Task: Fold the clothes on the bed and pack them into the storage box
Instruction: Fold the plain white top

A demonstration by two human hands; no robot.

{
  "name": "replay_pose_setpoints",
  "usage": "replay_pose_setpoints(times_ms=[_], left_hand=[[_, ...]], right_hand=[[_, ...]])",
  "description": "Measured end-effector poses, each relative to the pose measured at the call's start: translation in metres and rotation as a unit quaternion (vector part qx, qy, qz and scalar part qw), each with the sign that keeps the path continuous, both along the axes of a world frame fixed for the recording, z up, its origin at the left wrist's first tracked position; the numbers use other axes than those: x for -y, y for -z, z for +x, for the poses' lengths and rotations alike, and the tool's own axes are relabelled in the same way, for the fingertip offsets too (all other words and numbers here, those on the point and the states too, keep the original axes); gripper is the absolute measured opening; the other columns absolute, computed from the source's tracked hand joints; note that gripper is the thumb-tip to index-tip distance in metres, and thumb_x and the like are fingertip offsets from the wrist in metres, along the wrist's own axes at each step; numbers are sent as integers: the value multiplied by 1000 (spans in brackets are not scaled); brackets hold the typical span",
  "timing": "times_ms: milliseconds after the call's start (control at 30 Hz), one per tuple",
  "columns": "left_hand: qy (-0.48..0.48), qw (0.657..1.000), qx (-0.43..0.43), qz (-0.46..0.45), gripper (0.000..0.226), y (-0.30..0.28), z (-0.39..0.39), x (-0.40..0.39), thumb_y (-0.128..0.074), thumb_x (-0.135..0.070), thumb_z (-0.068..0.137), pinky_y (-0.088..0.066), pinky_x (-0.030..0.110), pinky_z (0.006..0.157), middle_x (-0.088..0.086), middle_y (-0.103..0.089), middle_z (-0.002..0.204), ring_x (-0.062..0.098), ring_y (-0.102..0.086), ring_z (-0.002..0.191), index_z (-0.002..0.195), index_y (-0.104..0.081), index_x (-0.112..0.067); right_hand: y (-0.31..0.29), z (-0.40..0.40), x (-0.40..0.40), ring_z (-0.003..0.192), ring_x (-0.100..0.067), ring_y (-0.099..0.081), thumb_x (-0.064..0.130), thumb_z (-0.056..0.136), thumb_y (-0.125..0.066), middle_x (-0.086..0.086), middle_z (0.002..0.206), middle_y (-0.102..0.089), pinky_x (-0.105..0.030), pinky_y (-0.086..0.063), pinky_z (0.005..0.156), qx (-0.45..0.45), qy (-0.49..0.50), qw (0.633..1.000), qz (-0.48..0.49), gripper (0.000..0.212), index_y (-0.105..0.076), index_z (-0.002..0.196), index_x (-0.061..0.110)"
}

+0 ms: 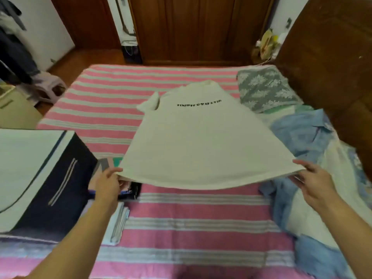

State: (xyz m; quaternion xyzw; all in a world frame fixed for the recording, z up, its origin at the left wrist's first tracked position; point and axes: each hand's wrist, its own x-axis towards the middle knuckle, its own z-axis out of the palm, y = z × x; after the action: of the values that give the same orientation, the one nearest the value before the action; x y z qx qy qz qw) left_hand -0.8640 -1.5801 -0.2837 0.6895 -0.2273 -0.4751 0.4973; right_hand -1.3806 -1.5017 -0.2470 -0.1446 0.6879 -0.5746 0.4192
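At the bed's point(161, 210) left edge we see the dark storage box point(66, 174) with its pale lid point(24, 168) raised; folded, colourful items show inside, though our left arm hides most. Our left hand point(107, 185) and right hand point(314, 184) each pinch a hem corner of the white T-shirt point(197, 141), holding it stretched above mid-bed — its black lettering is unreadable. Along the right edge lie a blue shirt point(302, 131) and a grey patterned cloth point(263, 91) — both partly covered

White T-shirt point(197, 146) (black lettering), pink-and-grey striped bedsheet point(181, 214).
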Motion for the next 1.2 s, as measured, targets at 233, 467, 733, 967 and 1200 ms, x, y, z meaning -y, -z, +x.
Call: replay_pose_setpoints(times_ms=[233, 467, 733, 967, 1200], left_hand=[[9, 970, 86, 228, 31, 236, 3, -64, -46, 16, 91, -56, 37, 76, 17, -64, 89, 29, -61, 75, 96, -67, -7], [60, 932, 260, 245, 22, 315, 15, -88, -61, -3, 86, -44, 25, 60, 9, -66, 82, 18, -56, 63, 104, -72, -7], [345, 773, 479, 232, 19, 278, 35, -142, -56, 3, 90, -44, 36, 66, 18, -62, 90, 34, -58, 73, 102, -69, -1], [593, 496, 459, 437, 35, 296, 8, -125, -45, -21, 97, -51, 36, 88, 9, -62, 119, 28, -64, 107, 130, -55, -19], [593, 662, 437, 136, 37, 283, -162, 74, -44, -35, 105, -43, 34, 94, 1, -61, 136, 22, -57, 123, 139, -54, -27]], right_hand=[[270, 15, -61, 81, -21, -65, -7, 93, -47, -10, 87, -69, -26, -59, 74, 40, -20, 974, 222, 30, -66, 109, 11], [385, 23, -87, 88, -27, -68, 4, 91, -62, -16, 111, -69, -32, -60, 64, -69, 5, 944, 323, 25, -66, 92, 28], [307, 40, -147, 94, -35, -61, -4, 89, -55, -17, 109, -68, -38, -48, 85, -288, -161, 833, 445, 25, -70, 104, 10], [331, 27, -113, 107, -37, -61, 7, 94, -51, -22, 118, -63, -32, -47, 81, -309, -417, 629, 579, 25, -67, 112, 0], [315, -34, 143, 107, -39, -62, 8, 94, -49, -23, 120, -65, -36, -45, 83, -465, -318, 745, 358, 29, -68, 115, 4]])
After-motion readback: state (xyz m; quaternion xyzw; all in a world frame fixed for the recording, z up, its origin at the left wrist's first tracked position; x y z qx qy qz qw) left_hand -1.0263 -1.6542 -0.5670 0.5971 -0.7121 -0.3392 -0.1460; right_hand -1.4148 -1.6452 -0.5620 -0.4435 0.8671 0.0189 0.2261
